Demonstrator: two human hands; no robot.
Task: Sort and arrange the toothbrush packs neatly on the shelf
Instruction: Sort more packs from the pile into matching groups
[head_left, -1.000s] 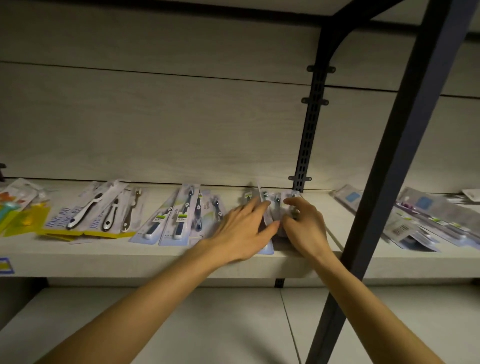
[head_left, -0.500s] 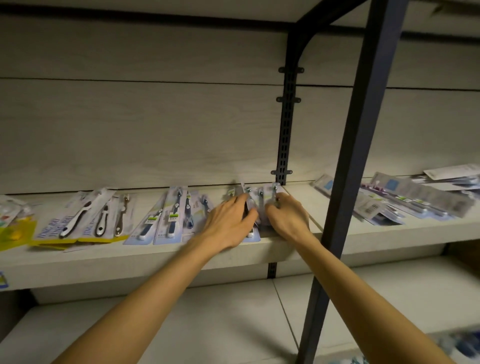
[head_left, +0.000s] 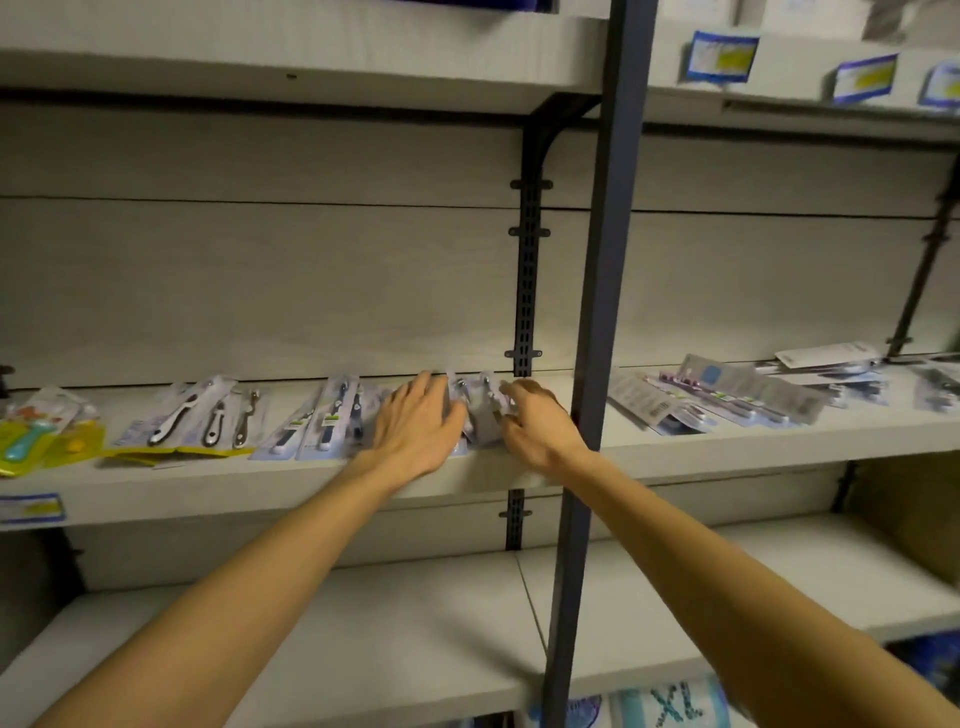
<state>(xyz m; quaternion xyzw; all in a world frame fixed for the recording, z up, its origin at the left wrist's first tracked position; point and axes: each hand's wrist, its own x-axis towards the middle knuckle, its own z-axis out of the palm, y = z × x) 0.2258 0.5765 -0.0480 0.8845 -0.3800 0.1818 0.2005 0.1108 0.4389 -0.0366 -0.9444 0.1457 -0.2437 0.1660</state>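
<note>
The left hand (head_left: 418, 434) lies palm-down with fingers spread flat over the packs at the shelf's (head_left: 311, 483) front edge. The right hand (head_left: 537, 426), at its 3 o'clock, is curled with the fingers bent toward the grey packs (head_left: 480, 410) between the two hands; whether it is pinching them cannot be told through the blur. Those grey packs stand slightly raised, touching both hands.

At 9 o'clock from the left hand, touching it, lie the blue packs (head_left: 324, 421), flat and fanned. Further toward 9 o'clock are the yellow-backed packs (head_left: 197, 421), then the kids' packs (head_left: 36, 431) at the far edge.

At 3 o'clock from the right hand, a dark post (head_left: 605, 260) runs vertically in front of the shelf. Beyond it, at 2 o'clock, a loose pile of long packs (head_left: 727, 395) lies overlapping.

Price tags (head_left: 719, 57) hang at 1 o'clock on the upper shelf.
</note>
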